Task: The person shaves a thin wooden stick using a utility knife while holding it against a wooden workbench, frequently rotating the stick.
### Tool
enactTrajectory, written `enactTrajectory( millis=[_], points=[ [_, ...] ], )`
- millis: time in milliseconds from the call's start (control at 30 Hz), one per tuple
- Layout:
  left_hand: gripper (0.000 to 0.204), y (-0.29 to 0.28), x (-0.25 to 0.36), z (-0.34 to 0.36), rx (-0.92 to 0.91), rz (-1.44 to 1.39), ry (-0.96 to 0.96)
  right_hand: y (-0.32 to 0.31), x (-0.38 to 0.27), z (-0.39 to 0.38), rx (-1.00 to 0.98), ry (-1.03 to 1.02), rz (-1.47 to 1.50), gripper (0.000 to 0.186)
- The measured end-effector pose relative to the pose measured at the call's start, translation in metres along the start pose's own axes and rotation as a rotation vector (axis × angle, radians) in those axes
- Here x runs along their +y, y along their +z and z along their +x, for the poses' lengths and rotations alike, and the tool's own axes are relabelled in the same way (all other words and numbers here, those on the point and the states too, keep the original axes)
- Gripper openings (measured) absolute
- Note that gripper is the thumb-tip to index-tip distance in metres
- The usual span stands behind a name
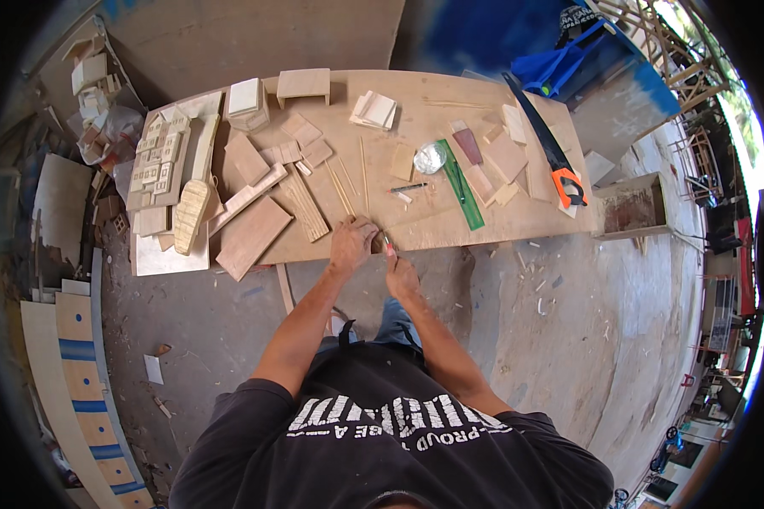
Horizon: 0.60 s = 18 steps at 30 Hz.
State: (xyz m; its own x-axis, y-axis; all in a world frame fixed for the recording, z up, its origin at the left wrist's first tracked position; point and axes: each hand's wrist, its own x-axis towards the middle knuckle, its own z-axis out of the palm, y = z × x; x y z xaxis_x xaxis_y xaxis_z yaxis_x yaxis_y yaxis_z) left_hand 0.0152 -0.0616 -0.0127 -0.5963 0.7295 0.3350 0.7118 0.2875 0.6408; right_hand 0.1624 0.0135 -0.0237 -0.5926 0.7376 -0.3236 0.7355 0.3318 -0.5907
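At the near edge of the wooden table (399, 233), my left hand (353, 243) is closed with its fingertips pinched together. Whatever lies between them is too small to make out; a small brownish patch shows beside the fingers. Just to its right, my right hand (402, 276) is wrapped round a slim cutting tool (389, 246) with a reddish front part and a narrow metal tip. The tip points up toward the table edge, close to the left fingertips. Thin wooden sticks (343, 188) lie on the table right beyond my left hand.
Wood blocks and boards (253, 237) cover the table's left side, beside a carved wooden house model (159, 157). A green ruler (462, 187), a round white-filled container (429, 158) and a handsaw (545, 136) with an orange handle lie to the right. An open box (632, 206) stands past the right end.
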Motion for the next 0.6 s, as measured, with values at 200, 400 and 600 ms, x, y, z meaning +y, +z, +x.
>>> enactTrajectory(
  millis=[200,400,600],
  points=[
    [0.010,-0.003,0.004,-0.001,-0.059,0.053,0.027,0.001,0.001,0.001,-0.001,0.019,-0.014,0.071],
    [0.011,0.002,0.000,-0.003,-0.121,0.111,0.041,-0.017,-0.036,0.016,-0.096,0.102,-0.049,0.071],
    [0.010,0.001,0.004,0.000,-0.036,0.153,0.021,-0.007,0.001,0.027,-0.036,-0.019,0.104,0.077]
  ],
)
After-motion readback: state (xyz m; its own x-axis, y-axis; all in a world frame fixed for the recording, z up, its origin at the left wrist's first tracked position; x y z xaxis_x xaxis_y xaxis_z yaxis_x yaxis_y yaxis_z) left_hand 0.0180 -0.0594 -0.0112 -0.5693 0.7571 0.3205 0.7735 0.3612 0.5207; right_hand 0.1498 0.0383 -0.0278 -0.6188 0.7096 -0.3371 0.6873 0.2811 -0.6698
